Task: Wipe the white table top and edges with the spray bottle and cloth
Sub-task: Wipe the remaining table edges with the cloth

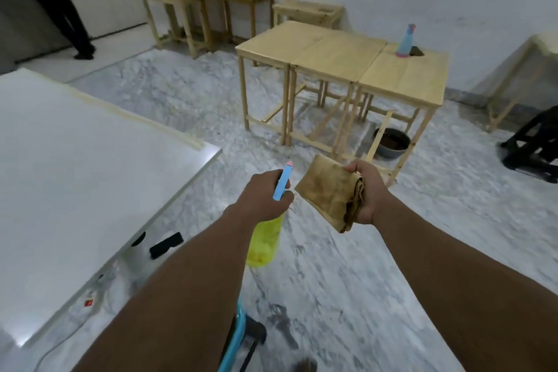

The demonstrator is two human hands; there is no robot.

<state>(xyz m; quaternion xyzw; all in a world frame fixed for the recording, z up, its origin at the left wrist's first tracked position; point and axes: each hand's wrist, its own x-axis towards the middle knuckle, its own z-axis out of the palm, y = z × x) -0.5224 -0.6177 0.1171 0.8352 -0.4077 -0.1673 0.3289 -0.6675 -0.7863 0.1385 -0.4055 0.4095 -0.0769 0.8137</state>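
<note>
1. Now the left hand (262, 195) is closed around the neck of the spray bottle (265, 246). Its yellow body hangs below the fist and its blue head points forward, over the floor (362, 281).
2. The right hand (367, 190) grips the folded brown cloth (330, 195) by one side. Both hands are near each other, apart from the white table (75, 160), which lies to the left.
3. In my judgement the wiping is not yet begun.
4. The nozzle is not aimed at the table, so a squeeze here would wet the floor and could make it slippery.
5. What seems a power strip (89, 302) with a red switch lies under the table edge. Liquid running off that edge could reach it.
6. The cloth looks stained, so it may leave marks on the white top.
</note>
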